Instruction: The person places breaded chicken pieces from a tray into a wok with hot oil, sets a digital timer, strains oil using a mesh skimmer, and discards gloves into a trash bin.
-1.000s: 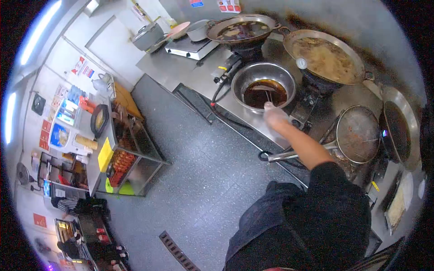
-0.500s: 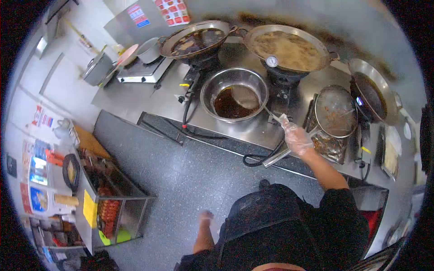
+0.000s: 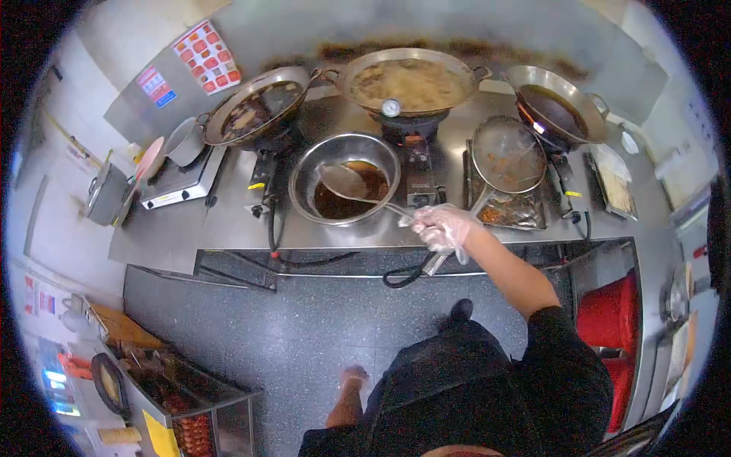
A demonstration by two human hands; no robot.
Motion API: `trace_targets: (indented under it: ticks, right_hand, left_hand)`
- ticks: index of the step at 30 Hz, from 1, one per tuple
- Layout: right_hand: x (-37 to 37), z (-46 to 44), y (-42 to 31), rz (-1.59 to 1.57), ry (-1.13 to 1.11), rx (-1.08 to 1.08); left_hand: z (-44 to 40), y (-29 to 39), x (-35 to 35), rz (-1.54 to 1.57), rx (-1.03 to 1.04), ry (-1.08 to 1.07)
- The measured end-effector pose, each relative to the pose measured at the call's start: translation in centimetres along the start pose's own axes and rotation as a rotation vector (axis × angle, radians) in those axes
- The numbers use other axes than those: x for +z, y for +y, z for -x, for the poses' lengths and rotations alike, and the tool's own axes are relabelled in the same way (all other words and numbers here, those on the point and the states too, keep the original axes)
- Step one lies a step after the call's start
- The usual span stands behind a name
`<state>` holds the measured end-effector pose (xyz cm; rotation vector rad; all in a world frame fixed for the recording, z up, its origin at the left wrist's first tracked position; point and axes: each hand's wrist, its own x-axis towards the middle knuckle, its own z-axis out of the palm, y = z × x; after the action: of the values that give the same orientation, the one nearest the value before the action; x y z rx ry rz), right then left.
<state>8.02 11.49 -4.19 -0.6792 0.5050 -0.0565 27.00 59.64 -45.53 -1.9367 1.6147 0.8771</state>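
My right hand (image 3: 442,228), in a clear plastic glove, is closed round the handle of a mesh skimmer (image 3: 343,183). The skimmer's round head is inside a steel bowl (image 3: 303,171) holding dark brown liquid (image 3: 343,207). My left hand (image 3: 353,375) hangs low over the floor beside my dark apron; its fingers are too small and blurred to read. Right of the bowl, a round strainer (image 3: 509,154) lies over a tray (image 3: 525,218) with dark crumbs. Behind the bowl stands a wok (image 3: 411,82) of bubbling, light-brown oil, with a dial thermometer (image 3: 391,107) at its rim.
Woks of dark liquid stand at back left (image 3: 255,113) and back right (image 3: 554,110). A white portable stove (image 3: 179,186) and pots (image 3: 106,194) are at the left. Below right is a red container (image 3: 608,312); a low steel shelf unit (image 3: 221,398) stands lower left.
The view has swung right. My right hand has moved in closer to the bowl than half a second ago, and the skimmer head has shifted to the bowl's left part.
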Motion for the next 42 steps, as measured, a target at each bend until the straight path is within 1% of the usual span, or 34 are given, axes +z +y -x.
trace_targets:
  ticks: [2,3,5,6,8,10,11,12,13,14,15,16,18,19,21,23,25,26,27,28,29,30,31,32,33,35,37,38,39,42]
  right_hand:
    - [1.5,-1.1,-0.4,0.167,0.044,-0.085]
    - [2.9,-0.7,-1.2,0.163,0.041,-0.092]
    - [6.3,1.8,-3.6,0.023,0.121,-0.103]
    - [6.1,2.7,-4.8,0.077,0.075,-0.156]
    - [4.7,5.5,-8.4,0.137,-0.005,-0.166]
    - [2.0,9.1,-12.5,0.005,0.010,-0.202]
    - [-0.7,10.1,-14.5,0.285,0.183,-0.322]
    - [-3.5,12.0,-17.0,0.638,0.284,-0.464]
    - [-6.7,14.3,-19.9,1.533,0.458,-0.721]
    - [-8.9,17.1,-22.0,2.195,0.726,-0.730]
    - [-10.9,19.8,-24.1,2.413,0.928,-0.524]
    - [-13.7,23.4,-25.6,2.103,0.995,-0.705]
    - [-17.4,29.2,-28.3,2.179,1.225,-0.433]
    - [-24.6,31.1,-29.8,2.380,1.200,-0.930]
    - [-20.5,35.3,-31.1,2.270,1.431,-0.216]
    - [-26.9,36.3,-33.0,2.295,1.589,-0.222]
    - [-30.6,38.4,-33.8,2.102,1.594,-0.208]
    - [-33.3,38.9,-34.4,2.095,1.623,-0.116]
    - [-36.8,39.5,-34.9,2.091,1.642,-0.032]
    - [-41.7,40.3,-34.6,2.015,1.711,-0.432]
    - [-42.4,40.1,-35.1,1.894,1.684,-0.320]
    - [-41.9,40.1,-35.5,1.776,1.656,-0.204]
    - [-40.9,40.3,-35.1,1.883,1.613,-0.116]
    - [-39.9,40.4,-34.7,1.989,1.564,-0.034]
    - [-41.7,40.4,-34.6,2.039,1.541,-0.019]
    - [-48.5,40.5,-34.3,2.153,1.426,-0.151]
    - [-55.8,40.9,-34.5,2.343,1.239,-0.357]
    - [-59.6,41.1,-34.5,2.457,1.145,-0.500]
    - [-56.7,41.1,-34.1,2.418,1.139,-0.427]
    - [-47.4,39.2,-32.3,2.162,1.246,-0.213]
  left_hand:
    - [0.2,1.3,-1.1,0.096,-0.028,-0.007]
    - [0.1,1.9,-1.9,0.142,-0.047,-0.005]
    - [-0.6,2.8,-3.5,0.180,-0.071,0.021]
    - [-1.2,3.0,-4.6,0.189,-0.083,0.038]
    - [-2.9,3.3,-7.6,0.187,-0.119,0.079]
    - [-4.9,3.8,-10.9,0.185,-0.164,0.130]
    - [-5.7,4.4,-12.5,0.192,-0.192,0.153]
    - [-6.4,5.1,-14.0,0.200,-0.222,0.176]
    - [-7.0,6.0,-15.4,0.210,-0.250,0.198]
    - [-7.6,6.9,-16.8,0.221,-0.270,0.216]
    - [-8.2,8.1,-17.8,0.231,-0.286,0.227]
    - [-8.9,9.5,-18.6,0.243,-0.292,0.238]
    - [-10.5,12.4,-19.5,0.276,-0.284,0.243]
    - [-11.2,14.0,-19.9,0.294,-0.270,0.246]
    - [-12.3,17.4,-19.5,0.334,-0.228,0.237]
    - [-12.6,20.6,-18.6,0.376,-0.181,0.223]
    - [-12.4,23.1,-17.1,0.432,-0.142,0.216]
    - [-11.9,23.9,-16.3,0.487,-0.119,0.238]
    - [-11.5,24.4,-15.5,0.586,-0.075,0.307]
    - [-10.8,24.4,-14.6,0.835,0.070,0.475]
    - [-10.6,24.2,-13.9,1.095,0.285,0.639]
    - [-10.5,24.1,-13.3,1.159,0.317,0.677]
    - [-11.7,24.0,-12.9,0.810,0.007,0.482]
    - [-12.5,24.2,-13.4,0.403,-0.196,0.213]
    - [-12.9,24.3,-13.2,0.349,-0.209,0.177]
    - [-11.8,26.0,-16.7,0.239,-0.228,0.104]
    - [-13.5,25.9,-16.6,0.267,-0.223,0.133]
    - [-14.2,25.8,-16.5,0.287,-0.204,0.162]
    - [-14.3,25.7,-16.3,0.284,-0.195,0.162]
    - [-14.7,24.6,-16.4,0.410,-0.169,0.211]
